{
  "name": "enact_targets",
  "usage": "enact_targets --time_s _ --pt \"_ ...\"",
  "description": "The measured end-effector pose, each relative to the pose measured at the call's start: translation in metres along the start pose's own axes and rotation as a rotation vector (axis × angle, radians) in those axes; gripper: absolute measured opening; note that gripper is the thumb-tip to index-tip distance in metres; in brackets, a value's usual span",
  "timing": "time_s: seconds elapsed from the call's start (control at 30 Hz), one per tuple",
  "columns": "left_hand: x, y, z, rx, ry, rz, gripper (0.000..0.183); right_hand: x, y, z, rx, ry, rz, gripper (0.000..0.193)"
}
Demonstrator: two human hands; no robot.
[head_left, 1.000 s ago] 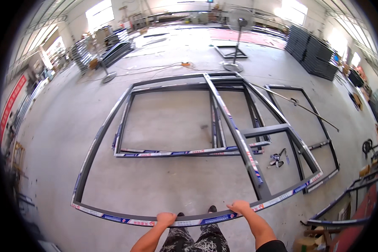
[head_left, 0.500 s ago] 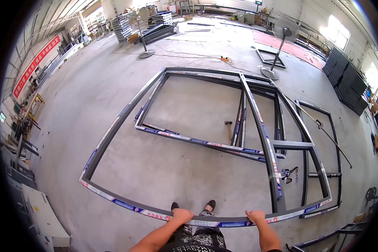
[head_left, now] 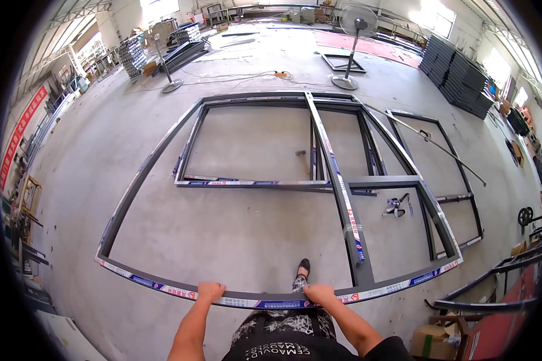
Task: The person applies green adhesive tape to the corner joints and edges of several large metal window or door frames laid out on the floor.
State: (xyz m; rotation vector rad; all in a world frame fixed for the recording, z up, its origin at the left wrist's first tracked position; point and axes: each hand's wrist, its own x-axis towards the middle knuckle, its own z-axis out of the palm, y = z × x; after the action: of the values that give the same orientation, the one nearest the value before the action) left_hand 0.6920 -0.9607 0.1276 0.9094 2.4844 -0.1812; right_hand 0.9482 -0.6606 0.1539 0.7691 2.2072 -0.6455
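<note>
A large dark grey window frame point(head_left: 265, 302), wrapped in printed protective film, stretches out before me. Its near edge is raised off the floor at about thigh height. My left hand point(head_left: 211, 292) grips that near rail left of my body. My right hand point(head_left: 320, 294) is closed over the same rail, near the upright divider point(head_left: 334, 157). Both sets of fingers curl around the rail, partly hidden by it. Through the opening, a smaller frame point(head_left: 253, 183) shows lying on the floor, with a hammer point(head_left: 302, 157) inside it.
Right of the large frame lie another frame point(head_left: 477, 207), a long thin pole point(head_left: 461, 161) and a small tangled strap-like item point(head_left: 395, 206). Two pedestal fans point(head_left: 345, 80) point(head_left: 172, 86) stand beyond. Dark panels point(head_left: 454, 75) are stacked far right; a cardboard box point(head_left: 435, 341) sits near right.
The large frame and both hands have shifted left in the picture, and my view has turned to the right. Two shoes showed before; only one shows now. Both hands keep their grip.
</note>
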Motion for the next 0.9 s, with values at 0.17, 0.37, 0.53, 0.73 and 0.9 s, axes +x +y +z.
enact_targets --time_s 0.17,0.37,0.53,0.73,0.9 --pt "-0.02 -0.031 0.003 0.032 -0.068 0.041 0.048 -0.018 -0.025 0.031 0.03 0.085 -0.013 0.055" --pt "-0.076 -0.024 0.025 0.029 -0.074 0.108 0.046 -0.054 -0.013 0.067 0.003 0.072 0.018 0.056" --pt "-0.133 0.006 0.07 -0.014 -0.056 0.161 0.049 -0.11 0.02 0.086 -0.014 0.05 0.058 0.057" --pt "-0.188 0.048 0.107 0.15 -0.092 0.346 0.034 -0.157 0.075 0.137 -0.049 0.068 -0.052 0.045" --pt "-0.231 0.008 0.185 0.219 0.124 0.447 0.013 -0.184 0.069 0.171 0.066 0.065 0.009 0.036"
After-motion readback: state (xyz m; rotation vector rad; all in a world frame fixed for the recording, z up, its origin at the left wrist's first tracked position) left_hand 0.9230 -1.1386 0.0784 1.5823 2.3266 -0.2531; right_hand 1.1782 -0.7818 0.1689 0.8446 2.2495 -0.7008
